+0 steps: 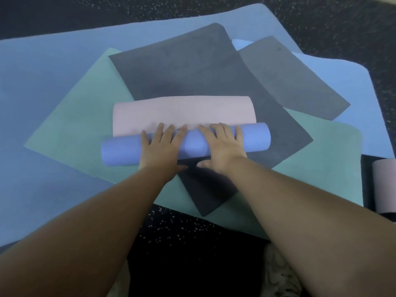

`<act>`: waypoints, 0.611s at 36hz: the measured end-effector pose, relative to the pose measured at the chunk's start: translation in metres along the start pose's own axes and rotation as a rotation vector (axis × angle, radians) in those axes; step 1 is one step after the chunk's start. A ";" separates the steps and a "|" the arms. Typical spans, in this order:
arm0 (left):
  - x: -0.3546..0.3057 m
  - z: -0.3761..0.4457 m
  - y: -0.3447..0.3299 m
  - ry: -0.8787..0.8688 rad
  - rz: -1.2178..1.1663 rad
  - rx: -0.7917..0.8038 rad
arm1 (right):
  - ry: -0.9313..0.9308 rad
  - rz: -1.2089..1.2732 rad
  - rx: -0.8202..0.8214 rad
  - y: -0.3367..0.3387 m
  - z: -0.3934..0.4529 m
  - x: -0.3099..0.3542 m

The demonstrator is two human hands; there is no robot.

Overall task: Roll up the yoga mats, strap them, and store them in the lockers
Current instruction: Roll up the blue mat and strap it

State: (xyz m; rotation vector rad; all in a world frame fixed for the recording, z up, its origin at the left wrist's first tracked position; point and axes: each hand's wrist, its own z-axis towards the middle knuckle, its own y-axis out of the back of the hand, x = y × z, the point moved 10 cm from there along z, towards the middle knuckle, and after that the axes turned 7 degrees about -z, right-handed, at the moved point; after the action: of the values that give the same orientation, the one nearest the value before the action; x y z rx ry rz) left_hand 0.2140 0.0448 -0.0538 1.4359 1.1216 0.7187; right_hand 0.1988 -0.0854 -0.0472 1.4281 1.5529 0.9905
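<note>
A yoga mat lies mostly rolled into a periwinkle-blue roll, its pink inner face still flat beyond the roll. My left hand and my right hand lie side by side on top of the roll, fingers straight and pointing away, thumbs at its near side. The roll sits on a dark grey mat, which overlaps a teal mat.
A large blue mat lies under the pile, with a second grey mat and a light blue mat at right. A rolled pink-and-black mat rests at the right edge. Speckled black floor surrounds them; a shoe shows below.
</note>
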 end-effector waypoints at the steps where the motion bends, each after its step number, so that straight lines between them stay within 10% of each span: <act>1: 0.000 0.004 0.000 0.003 0.003 0.005 | 0.000 0.007 -0.008 0.001 0.004 -0.001; 9: 0.013 0.037 0.004 0.059 -0.056 0.053 | 0.002 -0.037 -0.065 0.014 0.031 -0.005; 16: 0.002 0.018 0.026 -0.098 0.064 -0.354 | -0.008 -0.109 -0.266 0.017 0.021 -0.002; 22: -0.007 -0.005 0.024 -0.161 -0.001 -0.310 | -0.029 -0.164 -0.463 0.010 -0.005 0.005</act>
State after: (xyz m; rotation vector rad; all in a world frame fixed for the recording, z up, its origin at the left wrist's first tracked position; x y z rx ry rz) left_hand 0.2128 0.0415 -0.0290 1.2062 0.8456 0.7272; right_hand 0.1973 -0.0796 -0.0359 0.9730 1.2875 1.1325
